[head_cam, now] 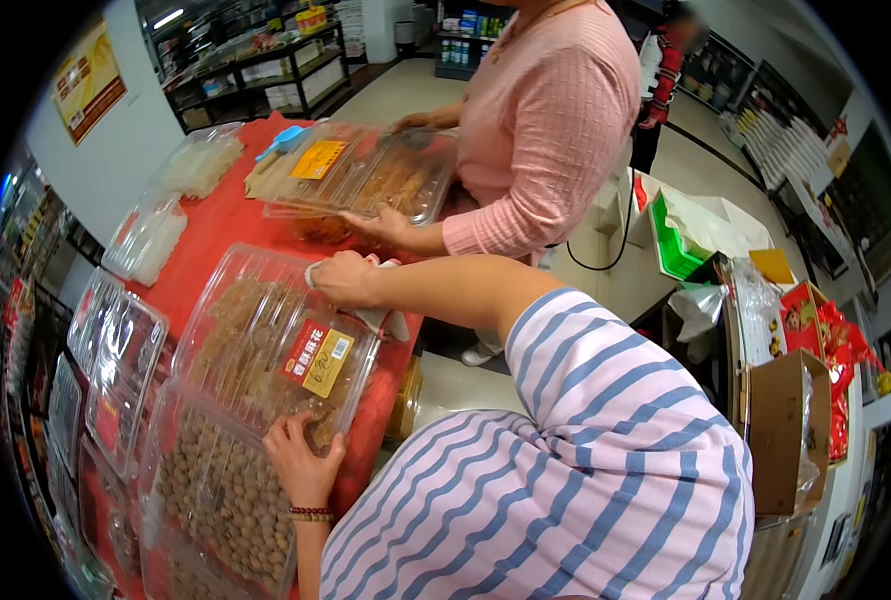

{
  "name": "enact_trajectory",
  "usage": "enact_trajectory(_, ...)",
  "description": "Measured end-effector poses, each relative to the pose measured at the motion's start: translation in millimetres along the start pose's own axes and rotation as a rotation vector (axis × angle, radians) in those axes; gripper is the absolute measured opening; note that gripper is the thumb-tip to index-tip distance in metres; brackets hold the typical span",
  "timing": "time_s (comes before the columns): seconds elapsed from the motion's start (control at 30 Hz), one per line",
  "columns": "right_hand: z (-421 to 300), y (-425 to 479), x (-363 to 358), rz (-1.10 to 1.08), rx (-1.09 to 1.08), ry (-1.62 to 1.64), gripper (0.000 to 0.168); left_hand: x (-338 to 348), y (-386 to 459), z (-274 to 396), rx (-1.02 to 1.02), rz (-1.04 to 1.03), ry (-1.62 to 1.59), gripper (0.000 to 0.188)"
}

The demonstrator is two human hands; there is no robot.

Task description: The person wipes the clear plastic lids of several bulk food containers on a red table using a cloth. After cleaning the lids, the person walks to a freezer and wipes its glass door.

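Observation:
My right hand (346, 279) grips a whitish cloth (387, 321) with red on it, at the far right edge of a clear plastic lid (224, 360). Beneath the lid lie brown fried snack pieces (254, 300). On top sits a red and yellow label (316, 358) bearing writing and a barcode. My left hand (304, 459), with a beaded bracelet at the wrist, holds the lid's near corner between thumb and fingers. Directly beside it is another clear box (164, 420) filled with small round brown balls (224, 495).
Across the red-covered table (213, 221), a person in a pink top (565, 112) holds a lidded box (355, 169) of fried snacks. A blue scoop (284, 141) lies beside it. More clear boxes (123, 382) line the far side. Behind the right arm stand a cardboard box (779, 442) and green crate (670, 240).

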State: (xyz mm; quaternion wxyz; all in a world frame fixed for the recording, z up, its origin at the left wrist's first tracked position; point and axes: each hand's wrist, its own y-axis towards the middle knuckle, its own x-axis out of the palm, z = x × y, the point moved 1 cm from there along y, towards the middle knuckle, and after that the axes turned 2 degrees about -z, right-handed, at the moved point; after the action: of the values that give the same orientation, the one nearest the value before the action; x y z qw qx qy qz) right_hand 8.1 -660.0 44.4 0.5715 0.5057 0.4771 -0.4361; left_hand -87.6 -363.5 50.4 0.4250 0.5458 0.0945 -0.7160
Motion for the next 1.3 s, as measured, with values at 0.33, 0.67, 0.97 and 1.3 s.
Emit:
enact_trajectory(0.33, -24, 9, -4, -0.031, 0.059, 0.091, 0.022, 1, -11, 5, -0.044, -0.034, 0.053, 0.049)
enact_trajectory(0.67, -7, 24, -15, -0.162, 0.23, 0.262, 0.029, 3, -9, 4, -0.045, -0.016, 0.093, 0.047)
enact_trajectory(0.97, 60, 12, -28, -0.331, 0.205, 0.666, 0.036, -2, -16, -2, -0.047, 0.009, -0.003, 0.049)
enact_trajectory(1.3, 19, 58, -31, -0.181, -0.003, 0.28, 0.045, -5, -13, -4, -0.046, -0.009, 0.037, 0.053)
